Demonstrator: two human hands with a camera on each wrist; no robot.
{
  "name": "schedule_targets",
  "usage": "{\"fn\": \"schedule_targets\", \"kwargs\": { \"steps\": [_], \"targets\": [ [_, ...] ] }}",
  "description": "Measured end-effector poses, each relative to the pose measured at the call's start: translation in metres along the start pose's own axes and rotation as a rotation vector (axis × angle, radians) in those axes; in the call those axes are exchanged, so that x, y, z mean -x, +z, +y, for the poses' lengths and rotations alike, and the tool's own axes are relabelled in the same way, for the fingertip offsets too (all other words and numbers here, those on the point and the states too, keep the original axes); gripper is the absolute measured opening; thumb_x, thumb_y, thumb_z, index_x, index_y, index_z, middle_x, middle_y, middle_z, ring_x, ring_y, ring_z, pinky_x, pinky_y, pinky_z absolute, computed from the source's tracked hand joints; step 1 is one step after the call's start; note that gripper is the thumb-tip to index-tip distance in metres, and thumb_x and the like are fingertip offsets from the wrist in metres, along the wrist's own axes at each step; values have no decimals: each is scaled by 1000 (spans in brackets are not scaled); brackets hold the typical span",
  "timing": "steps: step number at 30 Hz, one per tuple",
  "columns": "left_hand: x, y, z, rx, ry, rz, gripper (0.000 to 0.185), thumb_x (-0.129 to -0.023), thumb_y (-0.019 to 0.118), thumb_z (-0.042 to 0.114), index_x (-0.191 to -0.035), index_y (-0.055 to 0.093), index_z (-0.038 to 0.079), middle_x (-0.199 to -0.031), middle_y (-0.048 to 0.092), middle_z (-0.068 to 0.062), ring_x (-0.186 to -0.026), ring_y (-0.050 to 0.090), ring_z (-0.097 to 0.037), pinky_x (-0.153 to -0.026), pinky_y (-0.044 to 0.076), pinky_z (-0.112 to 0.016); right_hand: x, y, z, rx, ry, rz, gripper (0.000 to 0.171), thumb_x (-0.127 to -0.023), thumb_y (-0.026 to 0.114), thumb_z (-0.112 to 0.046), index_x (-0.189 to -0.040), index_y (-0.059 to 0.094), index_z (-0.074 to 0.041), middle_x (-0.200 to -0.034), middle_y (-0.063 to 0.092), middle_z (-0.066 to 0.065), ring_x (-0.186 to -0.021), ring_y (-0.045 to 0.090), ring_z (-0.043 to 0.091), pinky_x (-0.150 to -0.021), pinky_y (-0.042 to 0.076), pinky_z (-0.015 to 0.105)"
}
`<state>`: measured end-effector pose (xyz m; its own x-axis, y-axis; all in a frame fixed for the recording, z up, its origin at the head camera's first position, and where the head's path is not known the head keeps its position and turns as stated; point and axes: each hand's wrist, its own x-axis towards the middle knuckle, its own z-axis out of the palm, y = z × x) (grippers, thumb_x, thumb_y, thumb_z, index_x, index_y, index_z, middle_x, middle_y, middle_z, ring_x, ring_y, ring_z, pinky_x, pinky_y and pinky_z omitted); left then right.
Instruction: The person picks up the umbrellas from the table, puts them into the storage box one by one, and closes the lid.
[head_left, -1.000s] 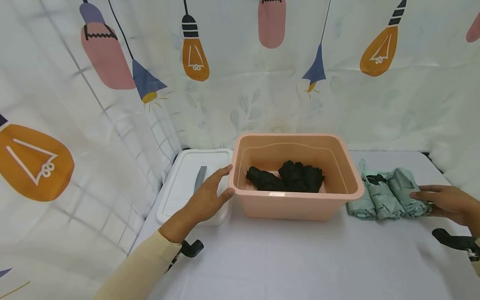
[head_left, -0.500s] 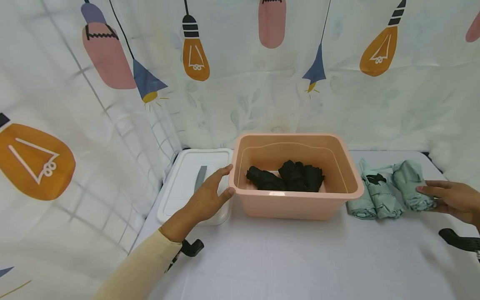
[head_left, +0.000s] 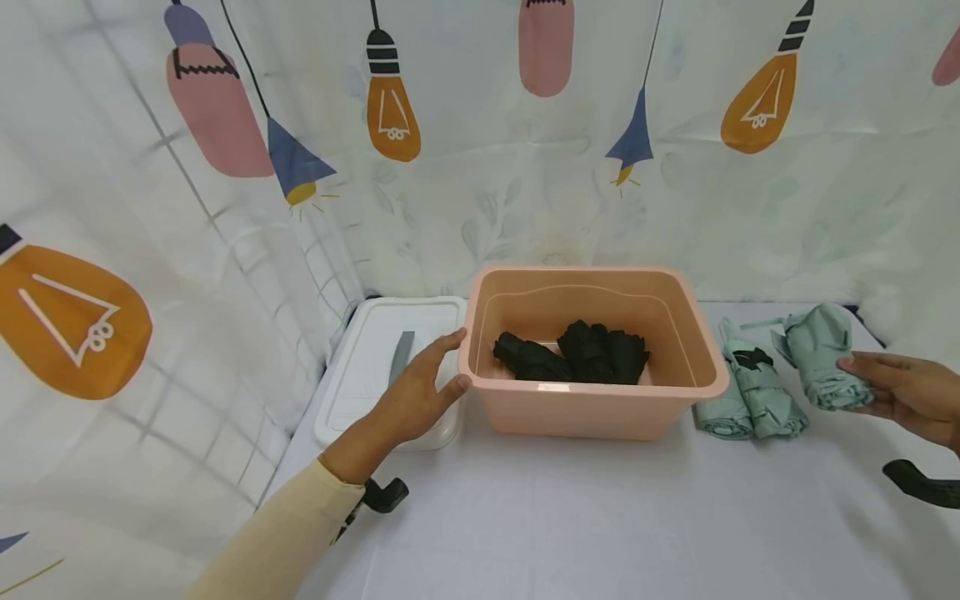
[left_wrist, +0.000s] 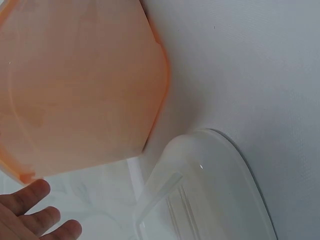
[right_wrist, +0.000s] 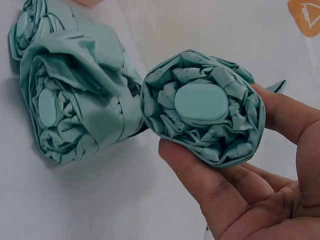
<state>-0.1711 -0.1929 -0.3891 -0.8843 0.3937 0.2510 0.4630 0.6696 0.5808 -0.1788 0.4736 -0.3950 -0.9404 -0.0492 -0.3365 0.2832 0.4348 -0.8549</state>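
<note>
Looks like the green roll (head_left: 825, 358) on the far right is what's moved: compared with a second ago it's higher up and further from its neighbours, with a gap now showing where it used to sit snug beside them. Right hand (head_left: 907, 396) has it gripped, thumb on one side and fingers on the other. Right wrist view shows that grip nicely, plus a smooth oval piece (right_wrist: 201, 102) sitting in the middle of all the crumpled folds at the roll's end. Seems to be up off the white table (head_left: 600, 517), and a thin strip trails from its far end towards the other rolls.

Those other two green rolls (head_left: 772, 392) lie side by side just right of the peach tub (head_left: 592, 412), and the nearer one to the held roll has a black patch (head_left: 752, 359) on top. Inside the tub there's a row of dark bundles (head_left: 588, 352).

Left hand (head_left: 420, 392) hasn't budged. It's pretty relaxed, fingers spread and the tips touching the tub's left rim, not wrapped around anything. Under that arm, just left of the tub, is a white lidded box (head_left: 360, 350) with a grey strip (head_left: 401, 357) on its lid.
</note>
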Motion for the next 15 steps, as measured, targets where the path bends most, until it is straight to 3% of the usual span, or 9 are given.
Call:
{"fn": "schedule_targets", "kwargs": {
  "steps": [1, 4, 10, 15],
  "targets": [
    [0, 0, 0, -2, -1, -1, 89, -94, 37, 79, -163, 27, 24, -159, 40, -8, -148, 34, -33, -115, 31, -61, 1, 1, -1, -13, -12, 4, 89, -111, 43, -35, -149, -16, 19, -101, 54, -25, -86, 63, -6, -77, 59, 25],
    [0, 0, 0, -1, -10, -4, 90, -93, 37, 80, -163, 27, 24, -160, 40, -7, -148, 34, -33, -115, 31, -61, 4, 4, -5, -66, -53, 13, 85, -112, 44, -29, -149, -16, 19, -100, 52, -31, -86, 62, -8, -75, 58, 24],
    [1, 1, -1, 2, -16, -6, 88, -94, 37, 79, -164, 27, 26, -160, 40, -7, -148, 34, -32, -114, 31, -61, 8, 10, -16, -266, -102, 14, 85, -111, 48, -21, -151, -18, 14, -98, 60, -23, -86, 66, -1, -71, 59, 24],
    [1, 1, -1, 4, -17, -6, 89, -93, 37, 80, -163, 27, 25, -160, 40, -8, -147, 34, -33, -114, 32, -62, 12, 15, -25, -350, -144, 9, 85, -111, 48, -18, -152, -20, 11, -100, 62, -19, -88, 67, 1, -71, 59, 25]
  ]
}}
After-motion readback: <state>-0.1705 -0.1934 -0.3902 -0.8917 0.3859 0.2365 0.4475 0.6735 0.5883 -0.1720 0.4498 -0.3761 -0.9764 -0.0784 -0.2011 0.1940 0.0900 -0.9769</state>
